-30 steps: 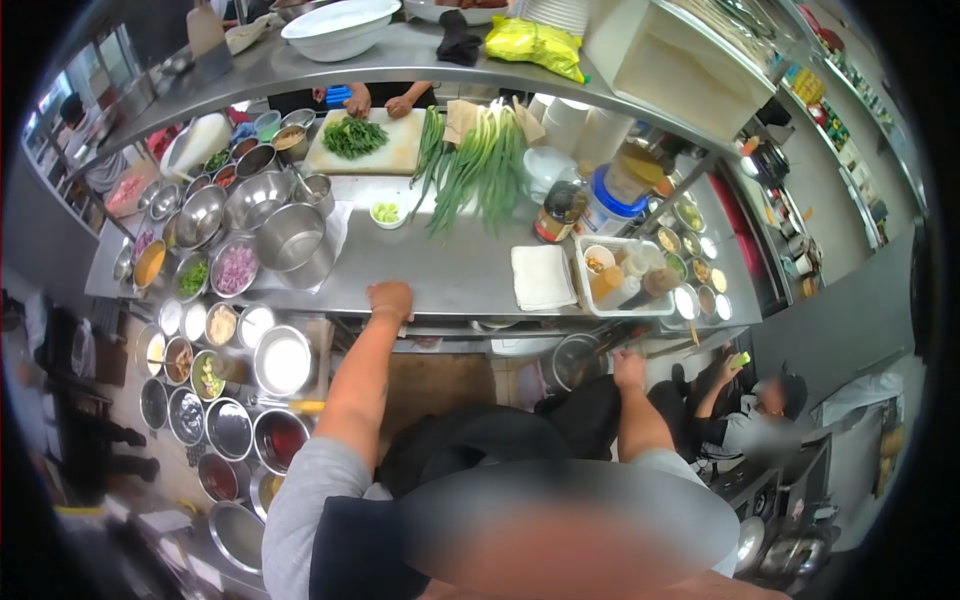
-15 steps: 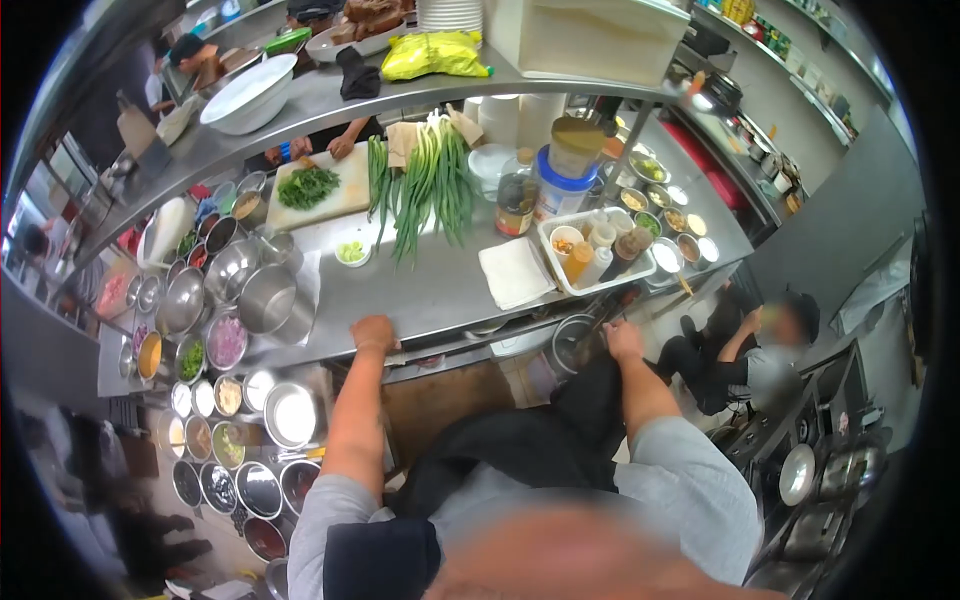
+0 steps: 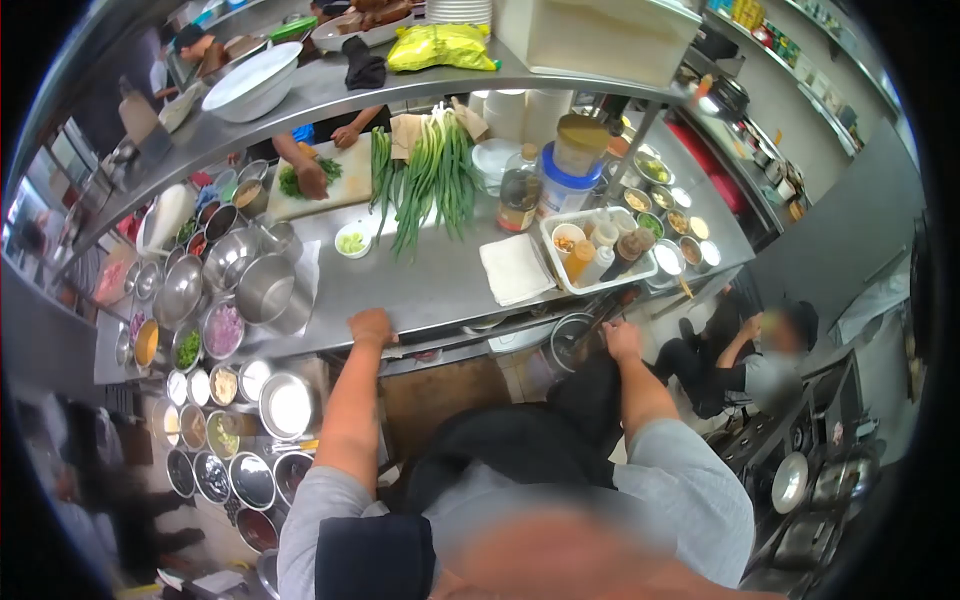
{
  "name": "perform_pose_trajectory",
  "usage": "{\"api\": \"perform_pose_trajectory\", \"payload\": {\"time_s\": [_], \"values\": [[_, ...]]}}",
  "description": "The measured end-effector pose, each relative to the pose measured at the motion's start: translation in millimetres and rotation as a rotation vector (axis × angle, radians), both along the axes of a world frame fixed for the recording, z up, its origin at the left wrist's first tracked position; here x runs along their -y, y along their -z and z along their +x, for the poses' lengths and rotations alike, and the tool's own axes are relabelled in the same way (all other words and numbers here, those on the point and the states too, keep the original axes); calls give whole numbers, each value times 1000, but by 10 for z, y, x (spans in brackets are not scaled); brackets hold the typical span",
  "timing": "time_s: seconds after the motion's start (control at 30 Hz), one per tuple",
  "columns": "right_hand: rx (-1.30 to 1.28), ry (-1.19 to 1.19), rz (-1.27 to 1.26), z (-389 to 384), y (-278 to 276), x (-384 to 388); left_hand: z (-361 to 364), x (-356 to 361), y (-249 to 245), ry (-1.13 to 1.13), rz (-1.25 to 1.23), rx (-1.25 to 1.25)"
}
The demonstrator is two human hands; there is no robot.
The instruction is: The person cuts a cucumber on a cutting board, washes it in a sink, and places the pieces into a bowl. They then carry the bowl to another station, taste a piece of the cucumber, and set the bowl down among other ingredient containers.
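Observation:
My left hand (image 3: 371, 327) rests at the front edge of the steel counter (image 3: 400, 290), its fingers curled over the edge. My right hand (image 3: 622, 340) is low beside the dark trouser leg, right of a metal pot (image 3: 572, 340); its fingers are bent together, and what they hold, if anything, is hidden. Beyond my left hand are a small white bowl of chopped green pieces (image 3: 353, 240) and a bunch of green onions (image 3: 437, 170). A folded white cloth (image 3: 515, 271) lies left of a white tray of squeeze bottles (image 3: 560, 278).
Across the counter, another person's hand (image 3: 308, 180) is over chopped greens on a cutting board (image 3: 350, 185). Metal bowls (image 3: 267, 290) and ingredient containers crowd the left. A crouching or seated person (image 3: 775, 370) is at the right. A raised shelf (image 3: 400, 88) spans the back.
The other person's hand has moved onto the chopped greens on the board. The view has shifted slightly. My hands have stayed in nearly the same places.

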State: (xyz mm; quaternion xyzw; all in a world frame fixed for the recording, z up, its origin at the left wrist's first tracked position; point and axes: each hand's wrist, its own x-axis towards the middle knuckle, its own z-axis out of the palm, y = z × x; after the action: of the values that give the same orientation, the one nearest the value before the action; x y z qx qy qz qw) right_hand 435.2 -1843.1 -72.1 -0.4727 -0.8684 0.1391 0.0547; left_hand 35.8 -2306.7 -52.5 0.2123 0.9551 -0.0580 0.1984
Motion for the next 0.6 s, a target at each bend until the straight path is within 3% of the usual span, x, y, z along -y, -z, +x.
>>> {"api": "perform_pose_trajectory", "payload": {"time_s": [0.07, 0.27, 0.6], "values": [[79, 41, -117, 8, -10, -12, 38, 26, -4, -2, 8, 4], [43, 29, -18, 23, 23, 13, 23, -21, -61, 1, -27, 2], [54, 38, -100, 21, -123, 73, 111, 6, -150, -24, -27, 10]]}}
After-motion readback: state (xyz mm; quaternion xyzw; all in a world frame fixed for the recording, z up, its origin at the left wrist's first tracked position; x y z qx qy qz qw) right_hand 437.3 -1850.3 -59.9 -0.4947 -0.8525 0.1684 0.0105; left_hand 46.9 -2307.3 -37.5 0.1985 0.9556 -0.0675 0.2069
